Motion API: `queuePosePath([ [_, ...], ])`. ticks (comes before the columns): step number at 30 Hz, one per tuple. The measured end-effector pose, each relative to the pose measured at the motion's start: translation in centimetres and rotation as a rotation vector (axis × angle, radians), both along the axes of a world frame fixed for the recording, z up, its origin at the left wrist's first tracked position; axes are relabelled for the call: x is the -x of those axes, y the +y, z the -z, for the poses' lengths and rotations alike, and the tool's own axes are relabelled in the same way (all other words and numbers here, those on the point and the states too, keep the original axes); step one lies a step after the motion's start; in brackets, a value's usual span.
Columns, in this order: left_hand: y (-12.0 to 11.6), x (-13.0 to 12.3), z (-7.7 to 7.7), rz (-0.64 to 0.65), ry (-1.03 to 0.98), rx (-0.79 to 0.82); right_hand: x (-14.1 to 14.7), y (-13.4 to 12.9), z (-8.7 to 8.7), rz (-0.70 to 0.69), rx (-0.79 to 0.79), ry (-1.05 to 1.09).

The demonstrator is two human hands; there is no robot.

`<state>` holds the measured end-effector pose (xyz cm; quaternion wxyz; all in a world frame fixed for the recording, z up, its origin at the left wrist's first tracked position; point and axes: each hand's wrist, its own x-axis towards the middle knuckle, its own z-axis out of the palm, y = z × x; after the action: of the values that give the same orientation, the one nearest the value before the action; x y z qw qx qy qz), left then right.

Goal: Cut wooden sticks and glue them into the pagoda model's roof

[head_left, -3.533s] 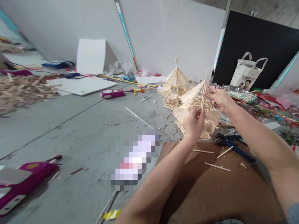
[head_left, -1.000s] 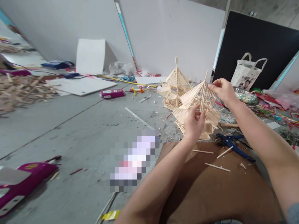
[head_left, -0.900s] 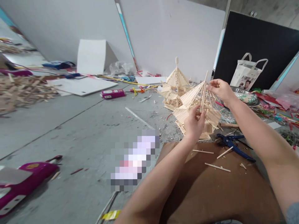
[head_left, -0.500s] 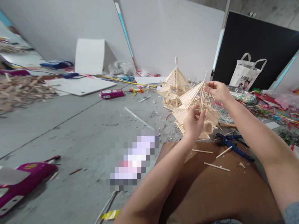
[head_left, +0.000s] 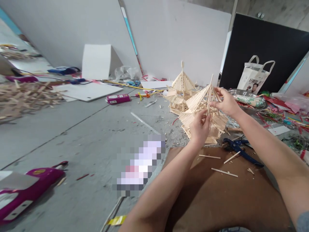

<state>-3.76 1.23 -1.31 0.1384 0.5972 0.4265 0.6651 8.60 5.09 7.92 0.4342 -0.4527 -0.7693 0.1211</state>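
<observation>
A model pavilion built of thin wooden sticks [head_left: 196, 101] stands in front of me, its pointed roof partly open on the right side. My left hand [head_left: 200, 127] is closed in a pinch on the lower end of a wooden stick [head_left: 208, 104] at the roof's front. Higher up, my right hand [head_left: 225, 102] grips the same stick, thumb against it and forefinger by the upper roof sticks. Its other fingers are partly hidden behind the roof. Just behind stands a second stick pavilion [head_left: 182, 82] with a finished-looking roof and a finial.
Blue cutters [head_left: 241, 153] and loose sticks [head_left: 224, 172] lie on a brown board [head_left: 217, 196]. A metal tray [head_left: 236, 93] with packed sticks sits at right. Purple power strips [head_left: 118, 98] and a blurred-out bright rectangle [head_left: 142, 162] are at left; a white bag [head_left: 253, 79] stands behind.
My right hand has slid down from near the roof's peak, its thumb now lower on the stick. My left hand has stayed nearly in place. The view has shifted slightly.
</observation>
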Motion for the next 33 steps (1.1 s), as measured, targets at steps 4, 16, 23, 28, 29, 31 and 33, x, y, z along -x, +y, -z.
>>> queuePosePath([
  [4, 0.0, 0.1, -0.1, -0.052, 0.039, -0.037, -0.1, 0.3, 0.0, -0.019, 0.005, 0.0],
  [16, -0.1, 0.0, -0.3, -0.07, 0.043, -0.066, -0.4, 1.4, 0.6, -0.044, 0.023, 0.101],
  [23, 0.2, -0.2, 0.2, 0.05, -0.08, 0.014, 0.5, 1.6, 1.1, 0.21, -0.018, 0.195],
  [28, 0.6, -0.5, 0.3, 0.13, -0.178, 0.043, 1.0, 0.3, 0.5, 0.383, -0.112, 0.071],
  [29, 0.7, -0.5, 0.3, 0.135, -0.186, 0.048, 1.0, 0.0, 0.2, 0.379, -0.09, 0.03],
  [31, 0.7, -0.5, 0.2, 0.142, -0.198, 0.06, 1.1, -0.5, -0.3, 0.356, -0.026, -0.036],
  [33, 0.7, -0.5, 0.1, 0.148, -0.21, 0.073, 1.1, -0.9, -0.8, 0.353, 0.001, -0.053],
])
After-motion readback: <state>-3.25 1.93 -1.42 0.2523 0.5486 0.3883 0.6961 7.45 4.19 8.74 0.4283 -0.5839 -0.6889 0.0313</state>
